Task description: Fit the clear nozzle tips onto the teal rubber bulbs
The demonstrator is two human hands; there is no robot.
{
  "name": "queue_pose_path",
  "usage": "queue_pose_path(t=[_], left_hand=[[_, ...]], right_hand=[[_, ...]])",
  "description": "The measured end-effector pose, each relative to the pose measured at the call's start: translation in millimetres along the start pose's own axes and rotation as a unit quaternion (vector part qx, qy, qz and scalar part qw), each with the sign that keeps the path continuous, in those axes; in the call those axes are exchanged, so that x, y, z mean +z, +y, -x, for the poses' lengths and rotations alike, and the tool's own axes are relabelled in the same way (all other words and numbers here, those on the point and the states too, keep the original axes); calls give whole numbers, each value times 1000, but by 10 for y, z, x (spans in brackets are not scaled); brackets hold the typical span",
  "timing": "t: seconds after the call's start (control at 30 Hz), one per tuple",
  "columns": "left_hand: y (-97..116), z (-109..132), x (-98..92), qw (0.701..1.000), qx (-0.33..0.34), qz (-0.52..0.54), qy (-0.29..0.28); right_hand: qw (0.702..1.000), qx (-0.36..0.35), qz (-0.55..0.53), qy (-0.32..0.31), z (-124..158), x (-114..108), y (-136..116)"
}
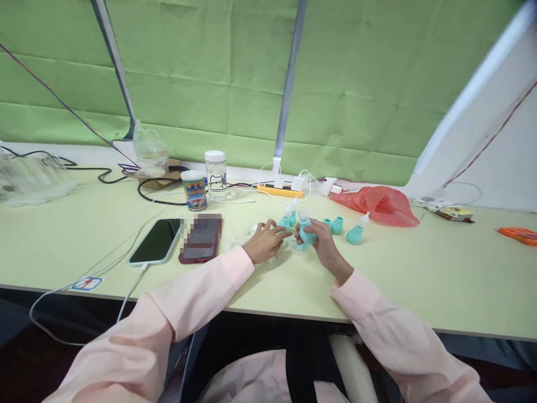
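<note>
My right hand (pixel 326 249) is closed around a teal bulb syringe (pixel 307 232), held upright above the table with its clear top pointing up. Just left of it, my left hand (pixel 265 242) reaches palm down over the table, fingers apart and holding nothing I can see. Small clear plastic pieces (pixel 235 242) lie beside and partly under the left hand. Behind the hands, another teal bulb (pixel 284 221) stands close to the left fingertips. To the right are a teal bulb without a tip (pixel 337 225) and a bulb with a clear nozzle (pixel 354 235).
Two phones, one black-screened (pixel 156 240) and one in a dark red case (pixel 212 238), lie at left. A noodle cup (pixel 195 191), a lidded bottle (pixel 216 176) and a yellow power strip (pixel 279 191) stand behind. A red plastic bag (pixel 380 205) and an orange object (pixel 518 235) lie right.
</note>
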State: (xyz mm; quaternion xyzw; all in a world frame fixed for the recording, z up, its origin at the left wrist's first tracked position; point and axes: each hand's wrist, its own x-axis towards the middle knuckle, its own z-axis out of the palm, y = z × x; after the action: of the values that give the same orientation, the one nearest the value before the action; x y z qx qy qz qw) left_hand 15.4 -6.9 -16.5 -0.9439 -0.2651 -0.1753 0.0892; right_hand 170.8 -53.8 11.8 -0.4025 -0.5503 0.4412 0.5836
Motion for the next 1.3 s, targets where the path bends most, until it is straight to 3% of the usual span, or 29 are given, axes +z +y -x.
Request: queue_pose_path(t=[0.23, 0.6, 0.73, 0.87, 0.97, 1.03, 1.1, 1.23, 1.3], left_hand=[[-41, 10, 107, 998, 2, 24, -55], [-5, -50, 126, 998, -12, 31, -58], [-50, -65, 19, 999, -18, 21, -31], [-193, -63, -267, 998, -36, 58, 0], [-286, -23, -435, 983, -22, 141, -118], [-296, 8, -452, 968, -26, 156, -194], [-270, 31, -410, 959, -33, 161, -232], [-230, 44, -343, 951, -3, 187, -248], [-249, 36, -368, 959, -7, 206, -196]], right_hand=[[1000, -9, -2, -5, -3, 19, 10], [1000, -8, 10, -4, 5, 34, 21], [1000, -10, 17, -3, 3, 21, 27], [1000, -8, 29, -9, 2, 13, 40], [999, -7, 42, -11, 1, 17, 50], [999, -7, 50, -15, 2, 23, 54], [998, -11, 63, -22, 6, 31, 56], [992, -26, 116, -45, 16, 48, 65], [984, -28, 160, -69, 21, 56, 86]])
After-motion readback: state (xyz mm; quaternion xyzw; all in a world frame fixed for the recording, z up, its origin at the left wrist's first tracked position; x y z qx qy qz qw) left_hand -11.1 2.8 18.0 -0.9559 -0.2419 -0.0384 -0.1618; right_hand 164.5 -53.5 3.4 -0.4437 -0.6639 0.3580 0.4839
